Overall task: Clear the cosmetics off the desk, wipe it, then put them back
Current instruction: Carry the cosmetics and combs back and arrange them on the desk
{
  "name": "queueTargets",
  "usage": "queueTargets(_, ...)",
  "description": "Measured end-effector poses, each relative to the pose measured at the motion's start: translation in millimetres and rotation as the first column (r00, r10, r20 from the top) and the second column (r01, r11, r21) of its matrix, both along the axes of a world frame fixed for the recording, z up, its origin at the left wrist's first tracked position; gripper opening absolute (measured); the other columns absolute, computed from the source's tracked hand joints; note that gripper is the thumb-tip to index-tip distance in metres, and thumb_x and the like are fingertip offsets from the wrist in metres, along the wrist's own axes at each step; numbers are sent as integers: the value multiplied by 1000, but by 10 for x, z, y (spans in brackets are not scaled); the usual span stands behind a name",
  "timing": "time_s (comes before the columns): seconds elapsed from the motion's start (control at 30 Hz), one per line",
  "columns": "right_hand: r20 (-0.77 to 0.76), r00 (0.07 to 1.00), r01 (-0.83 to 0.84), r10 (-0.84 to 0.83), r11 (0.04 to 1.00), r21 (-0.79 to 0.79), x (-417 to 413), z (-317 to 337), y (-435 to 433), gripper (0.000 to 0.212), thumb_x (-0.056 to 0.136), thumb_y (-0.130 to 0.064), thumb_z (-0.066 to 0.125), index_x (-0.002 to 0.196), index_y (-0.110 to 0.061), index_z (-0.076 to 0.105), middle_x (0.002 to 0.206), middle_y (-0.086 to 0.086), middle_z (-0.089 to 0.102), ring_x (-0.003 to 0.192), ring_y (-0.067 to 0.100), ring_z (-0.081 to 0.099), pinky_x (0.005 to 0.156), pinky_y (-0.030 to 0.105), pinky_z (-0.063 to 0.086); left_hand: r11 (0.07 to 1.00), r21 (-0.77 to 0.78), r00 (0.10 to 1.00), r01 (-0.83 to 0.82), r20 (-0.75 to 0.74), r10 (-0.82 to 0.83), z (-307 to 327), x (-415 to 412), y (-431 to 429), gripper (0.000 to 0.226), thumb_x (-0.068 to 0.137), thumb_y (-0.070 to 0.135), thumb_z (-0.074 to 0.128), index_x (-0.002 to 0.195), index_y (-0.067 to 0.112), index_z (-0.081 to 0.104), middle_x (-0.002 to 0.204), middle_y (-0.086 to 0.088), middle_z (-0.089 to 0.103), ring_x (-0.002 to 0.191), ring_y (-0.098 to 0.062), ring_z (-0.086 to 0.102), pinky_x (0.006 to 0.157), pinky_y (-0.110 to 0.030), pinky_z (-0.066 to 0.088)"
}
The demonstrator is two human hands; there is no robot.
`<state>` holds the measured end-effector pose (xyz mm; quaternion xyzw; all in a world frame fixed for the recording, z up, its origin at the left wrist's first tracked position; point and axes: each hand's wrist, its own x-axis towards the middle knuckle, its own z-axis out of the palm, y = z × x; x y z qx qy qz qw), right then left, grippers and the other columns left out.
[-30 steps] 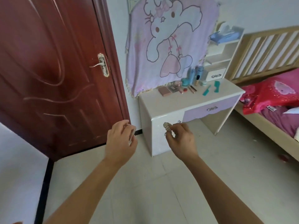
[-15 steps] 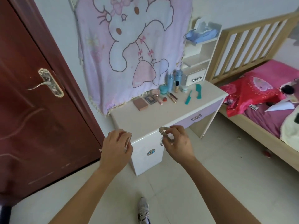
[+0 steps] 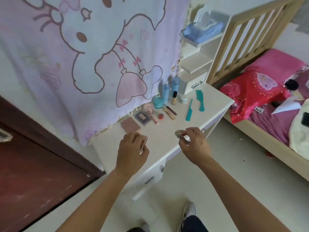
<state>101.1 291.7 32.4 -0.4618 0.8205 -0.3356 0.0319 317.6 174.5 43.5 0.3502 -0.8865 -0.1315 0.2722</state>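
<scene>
The white desk (image 3: pixel 209 104) holds a row of cosmetics near the wall. Among them are a brown palette (image 3: pixel 130 125), a grey compact (image 3: pixel 142 117), a pink jar (image 3: pixel 148 108), a teal jar (image 3: pixel 158 101), two blue bottles (image 3: pixel 175 84), a gold tube (image 3: pixel 174 97) and two teal combs (image 3: pixel 200 99). My left hand (image 3: pixel 132 148) hovers over the desk's front left part and grips a small flat pinkish case (image 3: pixel 143 144), mostly hidden by the fingers. My right hand (image 3: pixel 194 144) pinches a small silvery object (image 3: pixel 179 133) above the front edge.
A cartoon blanket (image 3: pixel 83 56) hangs on the wall behind the desk. A white shelf unit (image 3: pixel 195 64) with a blue tissue pack (image 3: pixel 204 30) stands at the desk's back right. The dark red door (image 3: pixel 33 173) is at left. The bed (image 3: pixel 267 114) with its wooden rail is at right.
I have walked up to the desk, which now fills the middle of the view. Both hands, holding the same small things, now hang over its front part.
</scene>
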Motion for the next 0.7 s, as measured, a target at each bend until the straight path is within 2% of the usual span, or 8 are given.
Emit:
queueTargets(0.2,16,996,-85,84,987,135,-768,-396,-660,17,80,-14,68,97,-10,70,107,5,62,94,27,61,73,32,52,983,165,993,-80,100,64,-500,-686,-324,19,71,8,72,85,17,61,92,3,55,89,-20,50,76,-32,50)
queueTargets(0.33,66,968,-251,243,927,279,-1224,-671,-1188,24,84,-21,65,105,-12,69,114,5,60,101,27,58,85,39,52,949,232,967,-212,188,170,-805,-1121,-520,18,70,8,70,85,15,63,92,-2,56,89,-26,52,75,-39,50)
queueTargets(0.5,81,894,-436,442,811,389,-1504,-1038,-1668,26,87,-25,60,110,-16,66,119,5,58,102,25,57,78,37,52,894,284,923,-348,271,273,-1161,-1475,-742,20,72,11,71,91,15,65,96,-3,55,92,-25,52,77,-36,50)
queueTargets(0.7,113,845,-508,522,721,471,-1494,-1481,-1840,26,89,-24,58,112,-15,66,119,7,58,103,28,56,78,39,51,867,321,906,-381,315,282,-1663,-1558,-878,26,70,7,74,94,11,65,97,-8,56,91,-29,52,77,-38,50)
